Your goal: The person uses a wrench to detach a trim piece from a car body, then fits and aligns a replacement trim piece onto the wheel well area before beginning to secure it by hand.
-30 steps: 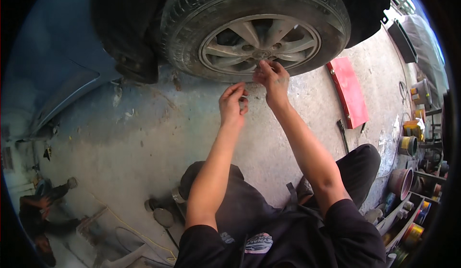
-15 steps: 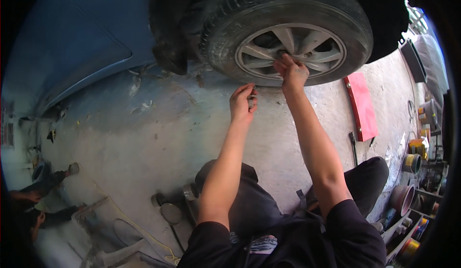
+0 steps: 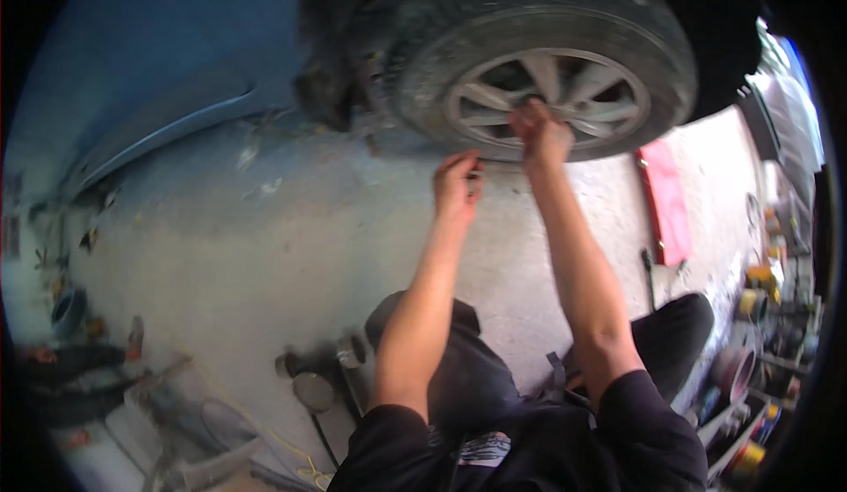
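Note:
A car wheel [image 3: 490, 95], a silver spoked rim inside a dusty black tire [image 3: 423, 108], fills the top middle. At its centre, my right hand [image 3: 544, 142] reaches in with the fingertips closed together by the hub. Whatever they pinch is hidden and blurred. Just below the tire's lower edge, my left hand [image 3: 455, 187] is held up with curled fingers. Something small and dark shows between them, too small to name.
A red case [image 3: 666, 205] lies on the floor to the right, beside a dark bar [image 3: 648, 280]. Cans and shelves line the right edge. A blue car body [image 3: 168, 60] rises at upper left. Another person's legs [image 3: 84, 364] show at far left.
The whole picture has shifted slightly to the right and blurred. Both hands keep nearly the same places by the wheel, the right one still at the hub.

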Tool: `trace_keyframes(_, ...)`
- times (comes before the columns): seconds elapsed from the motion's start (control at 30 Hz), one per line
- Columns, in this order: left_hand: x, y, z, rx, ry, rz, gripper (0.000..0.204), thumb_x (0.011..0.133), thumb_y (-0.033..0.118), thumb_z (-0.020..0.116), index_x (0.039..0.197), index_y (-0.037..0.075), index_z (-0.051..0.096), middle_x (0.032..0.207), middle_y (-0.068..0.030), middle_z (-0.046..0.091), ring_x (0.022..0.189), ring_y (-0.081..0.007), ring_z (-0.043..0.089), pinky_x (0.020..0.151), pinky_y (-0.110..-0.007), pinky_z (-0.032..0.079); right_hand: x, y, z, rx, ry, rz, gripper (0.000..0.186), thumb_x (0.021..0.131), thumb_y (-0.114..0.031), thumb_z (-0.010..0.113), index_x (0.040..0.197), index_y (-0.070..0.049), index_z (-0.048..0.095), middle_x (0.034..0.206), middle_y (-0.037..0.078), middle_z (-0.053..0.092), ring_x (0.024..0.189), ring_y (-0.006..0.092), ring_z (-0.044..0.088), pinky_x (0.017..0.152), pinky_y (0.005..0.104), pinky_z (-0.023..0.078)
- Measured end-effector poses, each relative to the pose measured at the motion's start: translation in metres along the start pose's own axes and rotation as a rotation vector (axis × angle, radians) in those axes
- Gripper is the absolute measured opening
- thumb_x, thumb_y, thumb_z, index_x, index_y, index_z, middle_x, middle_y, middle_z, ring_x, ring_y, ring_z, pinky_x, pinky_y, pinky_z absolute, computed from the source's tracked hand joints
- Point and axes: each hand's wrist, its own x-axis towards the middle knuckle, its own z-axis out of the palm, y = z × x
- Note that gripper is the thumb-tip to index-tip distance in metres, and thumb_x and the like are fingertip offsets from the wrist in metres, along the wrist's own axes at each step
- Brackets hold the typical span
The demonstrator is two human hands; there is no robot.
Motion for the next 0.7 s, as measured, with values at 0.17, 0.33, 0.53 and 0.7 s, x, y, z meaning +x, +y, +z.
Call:
trace_keyframes(0.17, 0.003, 0.003, -0.002, -0.041, -0.017, -0.024, 0.021, 0.094, 0.012, 0.056, 0.112, 0.004, 0.061, 0.085, -0.0037, 0.061, 0.06, -0.0106, 0.051, 0.041, -0.023, 0.03, 0.001, 0.002, 0.001, -0.013, 0.01, 0.025, 0.042, 0.083, 0.001, 0.071, 0.113, 0.013, 0.044, 0.099, 0.02, 0.061, 0.08, 0.0328, 0.068, 0.068, 0.0398, 0.061)
trace_keyframes(0.33, 0.004, 0.005, -0.003, -0.042, -0.046, -0.016, 0.021, 0.094, 0.012, 0.055, 0.112, 0.003, 0.061, 0.085, -0.0055, 0.061, 0.059, -0.011, 0.051, 0.041, -0.023, 0.031, -0.006, -0.002, 0.007, -0.027, 0.049, -0.003, 0.038, 0.086, -0.002, 0.069, 0.111, 0.014, 0.045, 0.098, 0.022, 0.062, 0.081, 0.034, 0.069, 0.069, 0.0407, 0.062)
trace_keyframes(0.53, 0.005, 0.002, 0.001, -0.033, -0.056, -0.014, 0.021, 0.094, 0.012, 0.056, 0.112, 0.003, 0.061, 0.086, -0.0058, 0.061, 0.06, -0.0118, 0.051, 0.042, -0.022, 0.032, -0.009, -0.004, 0.004, -0.062, 0.012, -0.003, 0.032, 0.092, -0.007, 0.063, 0.11, 0.014, 0.046, 0.1, 0.025, 0.063, 0.081, 0.0331, 0.069, 0.069, 0.0397, 0.062)
trace_keyframes(0.7, 0.006, 0.001, 0.003, -0.023, -0.07, -0.031, 0.02, 0.093, 0.013, 0.057, 0.11, 0.004, 0.062, 0.084, -0.0054, 0.062, 0.061, -0.0123, 0.052, 0.042, -0.023, 0.032, -0.004, -0.004, -0.001, -0.061, -0.063, 0.077, 0.025, 0.098, -0.016, 0.057, 0.106, 0.007, 0.051, 0.093, 0.02, 0.064, 0.076, 0.0309, 0.068, 0.067, 0.0396, 0.061)
